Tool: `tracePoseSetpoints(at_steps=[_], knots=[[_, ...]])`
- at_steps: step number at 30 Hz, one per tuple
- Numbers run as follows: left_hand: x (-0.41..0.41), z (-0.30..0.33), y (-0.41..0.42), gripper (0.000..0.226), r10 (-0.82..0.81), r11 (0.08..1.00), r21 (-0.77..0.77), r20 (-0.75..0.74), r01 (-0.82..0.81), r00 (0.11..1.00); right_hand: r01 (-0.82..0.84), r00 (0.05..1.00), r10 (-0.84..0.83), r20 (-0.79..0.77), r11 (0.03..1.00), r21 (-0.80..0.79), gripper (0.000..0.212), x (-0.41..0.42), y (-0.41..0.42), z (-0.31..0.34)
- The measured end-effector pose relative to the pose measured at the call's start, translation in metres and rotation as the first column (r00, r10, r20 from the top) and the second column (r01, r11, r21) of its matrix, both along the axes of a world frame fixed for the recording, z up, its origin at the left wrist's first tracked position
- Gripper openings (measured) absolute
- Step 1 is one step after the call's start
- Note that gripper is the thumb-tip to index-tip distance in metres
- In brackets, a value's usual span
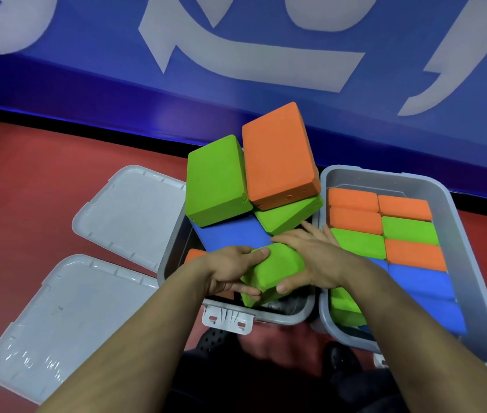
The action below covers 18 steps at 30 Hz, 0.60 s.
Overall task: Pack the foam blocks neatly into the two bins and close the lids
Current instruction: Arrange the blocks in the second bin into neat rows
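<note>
Hands meet at the centre of the frame on one green foam block (275, 271), held tilted over the near end of the left bin (173, 257). The left hand (230, 271) grips the block's left side, its fingers curled over the top edge and thumb under; the right hand (310, 263) clasps the right side, its fingers bent round the block and thumb at the lower corner.

Above them in the same grey bin, blocks lie piled loosely and askew: a blue block (233, 234) flat underneath, a green block (215, 180) tilted at the upper left, an orange block (278, 156) leaning highest, and another green block (290, 214) wedged beneath the orange one. A corner of an orange piece (194, 254) shows at the bin's left wall.

The right bin (451, 210), touching the left one, holds orange, green and blue blocks packed in tidy rows on edge.

Two grey lids (130, 210) lie flat on the red floor (27, 174) at the left of the frame, one above the other. A blue wall (87, 73) with pale lettering fills the top.
</note>
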<state>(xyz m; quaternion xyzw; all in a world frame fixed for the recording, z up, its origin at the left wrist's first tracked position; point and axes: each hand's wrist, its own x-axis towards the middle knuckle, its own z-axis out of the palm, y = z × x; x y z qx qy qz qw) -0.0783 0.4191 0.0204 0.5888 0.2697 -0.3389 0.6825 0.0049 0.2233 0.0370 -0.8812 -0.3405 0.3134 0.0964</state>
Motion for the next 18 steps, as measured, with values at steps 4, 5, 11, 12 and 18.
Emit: tracePoseSetpoints(at_steps=[4,5,11,12,18], knots=[[0.0,-0.001,0.002,0.059,0.012,1.0,0.007,-0.011,-0.012,1.0,-0.019,0.999,0.016,0.03,0.995,0.103,0.098,0.002,0.0,-0.008],[-0.001,-0.001,0.003,0.058,-0.001,1.0,0.015,-0.014,0.001,1.0,-0.006,1.0,0.002,0.029,0.992,0.123,0.097,0.003,0.0,-0.009],[-0.002,-0.014,0.041,0.044,-0.059,0.958,0.285,0.063,0.039,0.996,0.0,0.998,-0.008,0.056,0.989,0.15,0.099,-0.002,-0.001,-0.015],[-0.002,-0.022,0.056,0.037,-0.052,0.926,0.377,0.096,0.012,0.994,-0.006,0.998,-0.003,0.06,0.989,0.146,0.097,-0.003,-0.002,-0.014],[-0.011,-0.068,0.104,0.041,-0.511,0.412,0.832,-0.128,0.373,0.85,-0.038,0.995,0.026,0.093,0.992,0.123,0.087,-0.013,0.001,-0.011]])
